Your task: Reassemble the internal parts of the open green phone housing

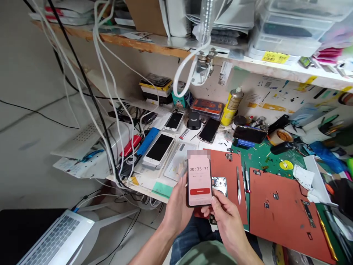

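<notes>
A smartphone [199, 180] with a running timer and a red button on its lit screen is held up before me. My left hand [178, 204] is closed around its left side and back. At its lower right edge, my right hand [224, 211] grips it with the thumb by the corner. Partly hidden behind the phone lies an opened phone body [220, 186] on a red-brown mat [227, 169]. Tweezers [238, 186] and a thin screwdriver [246, 176] rest to the right of it.
A second red-brown mat [284, 217] carries small phone parts. White phones [158, 149] lie on the left of the bench. A yellow spray can [231, 105] stands at the back. White cables [107, 84] hang down on the left, above a laptop [59, 235].
</notes>
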Demonstrator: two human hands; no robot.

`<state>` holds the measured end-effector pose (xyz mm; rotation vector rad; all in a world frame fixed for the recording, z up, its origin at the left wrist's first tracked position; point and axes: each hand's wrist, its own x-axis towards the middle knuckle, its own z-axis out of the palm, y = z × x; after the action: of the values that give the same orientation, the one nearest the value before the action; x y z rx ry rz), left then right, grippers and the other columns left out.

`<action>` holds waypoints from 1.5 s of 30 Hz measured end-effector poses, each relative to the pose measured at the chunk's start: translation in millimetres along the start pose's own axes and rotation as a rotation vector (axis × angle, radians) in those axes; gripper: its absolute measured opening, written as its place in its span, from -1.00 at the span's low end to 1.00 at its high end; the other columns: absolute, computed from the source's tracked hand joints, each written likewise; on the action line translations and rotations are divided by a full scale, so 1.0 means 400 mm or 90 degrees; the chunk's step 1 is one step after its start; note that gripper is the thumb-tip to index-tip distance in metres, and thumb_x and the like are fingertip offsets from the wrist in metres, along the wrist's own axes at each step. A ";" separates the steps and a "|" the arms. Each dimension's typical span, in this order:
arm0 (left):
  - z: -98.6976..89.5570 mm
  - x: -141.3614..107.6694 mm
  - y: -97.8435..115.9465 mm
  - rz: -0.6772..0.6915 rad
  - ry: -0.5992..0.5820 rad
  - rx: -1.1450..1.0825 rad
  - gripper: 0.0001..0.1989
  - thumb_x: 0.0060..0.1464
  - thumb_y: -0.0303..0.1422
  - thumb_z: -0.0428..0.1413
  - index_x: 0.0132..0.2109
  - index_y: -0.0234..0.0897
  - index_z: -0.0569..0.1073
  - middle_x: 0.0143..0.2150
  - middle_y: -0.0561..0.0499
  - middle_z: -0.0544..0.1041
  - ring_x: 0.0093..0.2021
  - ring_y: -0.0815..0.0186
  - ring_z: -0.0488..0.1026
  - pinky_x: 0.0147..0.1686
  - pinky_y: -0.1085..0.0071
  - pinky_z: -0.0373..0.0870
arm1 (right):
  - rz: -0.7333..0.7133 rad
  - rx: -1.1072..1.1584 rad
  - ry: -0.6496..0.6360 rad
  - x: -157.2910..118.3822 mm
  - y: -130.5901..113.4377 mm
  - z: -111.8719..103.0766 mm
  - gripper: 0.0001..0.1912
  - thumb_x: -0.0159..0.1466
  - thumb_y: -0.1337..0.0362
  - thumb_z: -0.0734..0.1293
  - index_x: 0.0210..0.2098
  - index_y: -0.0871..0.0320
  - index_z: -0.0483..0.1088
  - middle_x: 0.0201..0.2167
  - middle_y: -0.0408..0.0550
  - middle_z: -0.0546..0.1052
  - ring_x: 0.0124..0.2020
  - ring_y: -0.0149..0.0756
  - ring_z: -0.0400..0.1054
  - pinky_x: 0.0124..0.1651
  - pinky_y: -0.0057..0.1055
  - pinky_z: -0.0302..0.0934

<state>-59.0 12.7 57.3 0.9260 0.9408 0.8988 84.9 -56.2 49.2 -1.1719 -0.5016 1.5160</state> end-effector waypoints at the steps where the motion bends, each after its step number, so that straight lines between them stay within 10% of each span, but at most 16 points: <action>1: 0.011 -0.002 -0.002 -0.026 -0.031 -0.054 -0.31 0.49 0.14 -0.29 0.38 -0.13 0.43 0.14 -0.20 0.69 0.02 -0.08 0.70 -0.04 -0.11 0.68 | 0.001 0.014 0.004 -0.014 0.005 -0.011 -0.46 0.36 -0.21 0.49 0.08 0.07 0.66 -0.32 0.02 0.66 -0.31 -0.17 0.53 -0.14 -0.16 0.48; 11: 0.059 -0.050 -0.070 -0.098 -0.142 -0.149 -0.16 0.11 -0.25 0.34 0.48 -0.11 0.26 0.04 -0.18 0.70 -0.29 0.12 0.64 -0.37 0.22 0.58 | -0.044 -0.022 0.068 -0.124 0.063 -0.112 -0.53 0.42 -0.10 0.48 0.18 -0.01 0.64 -0.07 0.06 0.72 -0.16 -0.12 0.61 0.06 -0.12 0.50; 34: 0.109 -0.066 -0.054 -0.169 0.074 -0.263 -0.52 0.21 -0.10 0.41 0.16 -0.19 0.55 0.06 -0.11 0.73 0.07 0.02 0.68 0.08 0.16 0.58 | -0.083 -0.279 0.049 -0.141 0.020 -0.130 -0.56 0.48 -0.10 0.39 0.10 0.11 0.54 -0.07 0.10 0.72 -0.22 -0.20 0.65 -0.14 -0.40 0.48; 45: 0.100 -0.053 -0.017 -0.216 0.044 -0.283 -0.45 0.30 0.00 0.26 0.26 -0.25 0.56 0.07 -0.17 0.73 0.10 -0.10 0.67 0.12 0.05 0.60 | -0.110 -0.308 0.099 -0.150 0.028 -0.144 -0.54 0.48 -0.09 0.38 0.12 0.14 0.56 -0.26 0.02 0.69 -0.29 -0.21 0.63 -0.19 -0.38 0.52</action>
<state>-27.6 -18.6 68.3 0.3442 0.8750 0.8041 123.7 -129.8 39.8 -1.5589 -0.8705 1.1747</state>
